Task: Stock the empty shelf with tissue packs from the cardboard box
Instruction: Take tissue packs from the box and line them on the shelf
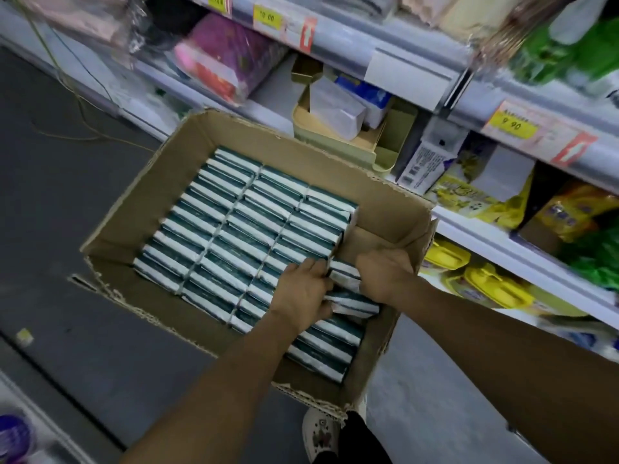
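head view: left hand and right hand both grip tissue packs inside cardboard box.

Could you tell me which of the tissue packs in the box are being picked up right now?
The few packs between the left hand and right hand, beside the gap in the cardboard box. They sit skewed; the other packs lie in neat rows.

Your two bare forearms reached forward and down, converging. Your left hand lay knuckles-up with fingers curled in a grip; your right hand faced it, fingers curled under.
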A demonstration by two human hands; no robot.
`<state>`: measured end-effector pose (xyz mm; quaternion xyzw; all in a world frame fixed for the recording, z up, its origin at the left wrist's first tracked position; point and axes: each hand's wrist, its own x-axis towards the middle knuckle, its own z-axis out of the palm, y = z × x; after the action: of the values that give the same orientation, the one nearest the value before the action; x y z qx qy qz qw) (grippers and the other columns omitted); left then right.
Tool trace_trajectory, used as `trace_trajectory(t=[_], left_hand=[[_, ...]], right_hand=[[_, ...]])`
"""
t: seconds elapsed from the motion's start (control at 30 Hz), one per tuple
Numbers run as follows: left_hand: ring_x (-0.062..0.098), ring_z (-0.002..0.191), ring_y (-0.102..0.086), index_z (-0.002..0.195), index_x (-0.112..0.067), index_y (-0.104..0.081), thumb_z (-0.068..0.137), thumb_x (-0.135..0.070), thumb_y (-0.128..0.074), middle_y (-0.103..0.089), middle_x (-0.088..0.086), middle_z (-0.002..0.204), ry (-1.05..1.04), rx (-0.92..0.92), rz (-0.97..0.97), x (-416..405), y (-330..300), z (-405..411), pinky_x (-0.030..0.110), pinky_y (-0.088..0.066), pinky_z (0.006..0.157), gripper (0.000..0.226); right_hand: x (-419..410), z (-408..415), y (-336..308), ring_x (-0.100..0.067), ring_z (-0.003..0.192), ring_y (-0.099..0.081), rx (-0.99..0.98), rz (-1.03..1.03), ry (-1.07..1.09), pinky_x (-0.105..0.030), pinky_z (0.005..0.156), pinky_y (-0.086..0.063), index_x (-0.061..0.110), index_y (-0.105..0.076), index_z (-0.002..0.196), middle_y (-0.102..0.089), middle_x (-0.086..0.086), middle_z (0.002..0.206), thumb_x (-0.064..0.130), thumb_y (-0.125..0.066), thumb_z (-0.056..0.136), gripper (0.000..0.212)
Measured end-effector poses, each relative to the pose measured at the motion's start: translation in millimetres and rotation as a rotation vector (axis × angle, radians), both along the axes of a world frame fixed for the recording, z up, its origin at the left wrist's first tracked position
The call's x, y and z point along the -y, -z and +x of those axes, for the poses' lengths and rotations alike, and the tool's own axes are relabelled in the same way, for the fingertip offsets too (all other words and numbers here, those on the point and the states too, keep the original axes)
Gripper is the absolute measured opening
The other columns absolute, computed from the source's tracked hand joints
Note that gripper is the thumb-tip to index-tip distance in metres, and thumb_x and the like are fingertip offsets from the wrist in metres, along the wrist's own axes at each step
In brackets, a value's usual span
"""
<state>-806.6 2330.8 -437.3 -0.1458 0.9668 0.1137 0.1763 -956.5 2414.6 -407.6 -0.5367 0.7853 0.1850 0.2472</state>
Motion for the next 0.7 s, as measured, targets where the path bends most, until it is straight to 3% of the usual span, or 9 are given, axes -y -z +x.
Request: trace_trajectory(t=[0.07, 0.13, 0.2, 0.27, 0.37, 0.47, 0.57, 0.6, 0.7], left_hand=[[0.022, 0.102, -0.050, 0.113, -0.015, -0.061, 0.088, -0.038, -0.060, -0.054, 0.002, 0.114, -0.179, -0.142, 0.193, -0.2, -13.6, 9.1, 0.031, -0.037, 0.080, 0.034], [0.020, 0.073, -0.051, 0.108, -0.015, -0.051, 0.093, -0.031, -0.057, -0.058, 0.006, 0.091, -0.387, -0.210, 0.404, -0.7, -37.1, 15.8, 0.031, -0.036, 0.062, 0.023], [0.021, 0.053, -0.045, 0.106, -0.016, -0.040, 0.099, -0.026, -0.052, -0.052, 0.008, 0.067, -0.524, -0.249, 0.549, -1.2, -65.4, 21.0, 0.036, -0.033, 0.050, 0.017], [0.016, 0.047, -0.036, 0.108, -0.014, -0.037, 0.102, -0.023, -0.048, -0.042, 0.003, 0.058, -0.622, -0.316, 0.617, -4.9, -93.4, 26.2, 0.029, -0.030, 0.047, 0.015], [0.013, 0.046, -0.047, 0.122, -0.015, -0.041, 0.102, -0.019, -0.047, -0.050, 0.002, 0.051, -0.809, -0.458, 0.742, -14.3, -134.4, 27.8, 0.020, -0.042, 0.053, 0.020], [0.038, 0.065, -0.062, 0.129, -0.034, -0.053, 0.104, -0.021, -0.044, -0.059, 0.027, 0.066, -0.902, -0.524, 0.870, -26.9, -172.0, 18.6, 0.039, -0.052, 0.075, 0.029], [0.041, 0.070, -0.062, 0.103, -0.024, -0.074, 0.104, -0.015, -0.044, -0.068, 0.017, 0.082, -0.966, -0.545, 1.019, -46.0, -217.5, 1.2, 0.058, -0.053, 0.075, 0.031], [0.039, 0.071, -0.062, 0.096, -0.022, -0.075, 0.103, -0.013, -0.046, -0.069, 0.015, 0.083, -0.993, -0.532, 1.066, -54.8, -233.4, -5.6, 0.057, -0.054, 0.072, 0.031], [0.036, 0.085, -0.067, 0.091, -0.017, -0.070, 0.097, -0.025, -0.055, -0.066, 0.015, 0.083, -1.027, -0.531, 1.221, -85.5, -274.8, -23.0, 0.039, -0.057, 0.062, 0.018]], right_hand=[[-5.1, -8.9, -26.2, -0.022, 0.090, -0.059, 0.008, -0.071, 0.077, -0.026, 0.066, -0.033, 0.021, -0.036, 0.063, -0.057, -0.001, 0.083, 0.023, -0.055, 0.089, 0.032], [-12.0, -17.8, -47.9, -0.025, 0.088, -0.059, 0.048, -0.174, 0.185, -0.026, 0.063, -0.032, 0.019, -0.036, 0.071, -0.056, -0.001, 0.082, 0.028, -0.055, 0.089, 0.027], [-22.1, -23.1, -70.2, -0.028, 0.083, -0.059, 0.133, -0.254, 0.324, -0.029, 0.059, -0.034, 0.019, -0.036, 0.076, -0.051, 0.001, 0.077, 0.033, -0.053, 0.091, 0.026], [-33.3, -26.0, -95.6, -0.027, 0.076, -0.055, 0.172, -0.360, 0.425, -0.032, 0.057, -0.036, 0.018, -0.041, 0.082, -0.047, 0.001, 0.073, 0.036, -0.053, 0.092, 0.024], [-54.6, -25.3, -139.0, -0.023, 0.076, -0.052, 0.212, -0.510, 0.510, -0.030, 0.052, -0.033, 0.024, -0.045, 0.092, -0.051, 0.006, 0.077, 0.036, -0.057, 0.090, 0.017], [-85.2, -17.1, -178.0, -0.024, 0.071, -0.049, 0.264, -0.688, 0.532, -0.035, 0.054, -0.033, 0.027, -0.040, 0.079, -0.046, 0.006, 0.070, 0.032, -0.061, 0.086, 0.023], [-121.6, -3.4, -209.8, -0.027, 0.082, -0.055, 0.166, -0.838, 0.420, -0.042, 0.066, -0.045, 0.021, -0.052, 0.094, -0.058, -0.003, 0.090, 0.026, -0.059, 0.088, 0.010], [-134.0, 0.9, -219.4, -0.028, 0.089, -0.056, 0.103, -0.874, 0.369, -0.042, 0.069, -0.048, 0.018, -0.055, 0.101, -0.060, -0.005, 0.099, 0.022, -0.060, 0.088, 0.014], [-169.4, 5.7, -244.8, -0.028, 0.107, -0.057, -0.004, -1.017, 0.219, -0.038, 0.073, -0.054, 0.018, -0.054, 0.103, -0.059, -0.006, 0.116, 0.011, -0.070, 0.080, 0.029]])
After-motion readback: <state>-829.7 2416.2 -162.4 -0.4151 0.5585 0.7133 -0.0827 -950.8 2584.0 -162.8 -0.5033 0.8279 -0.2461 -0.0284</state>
